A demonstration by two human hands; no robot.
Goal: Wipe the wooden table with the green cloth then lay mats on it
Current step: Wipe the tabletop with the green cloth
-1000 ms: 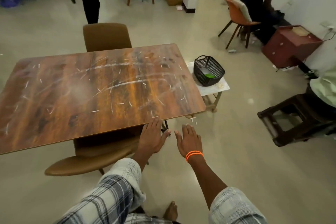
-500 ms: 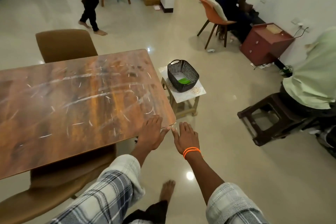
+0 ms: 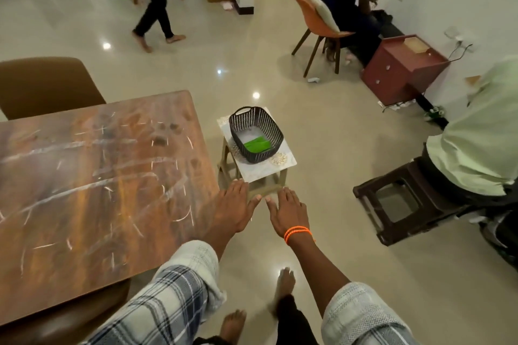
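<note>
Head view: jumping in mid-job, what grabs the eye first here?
The wooden table at left, streaked with pale scratch-like marks. Then the bright green cloth lying in the black basket on a small stool just past the table's corner. Both hands, left hand and right hand, stretch flat toward it, holding nothing.

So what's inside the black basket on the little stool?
The black basket holds a folded green cloth on something pale, possibly the mats. The near wall hides the rest of the floor, so I cannot tell what else is in there.
</note>
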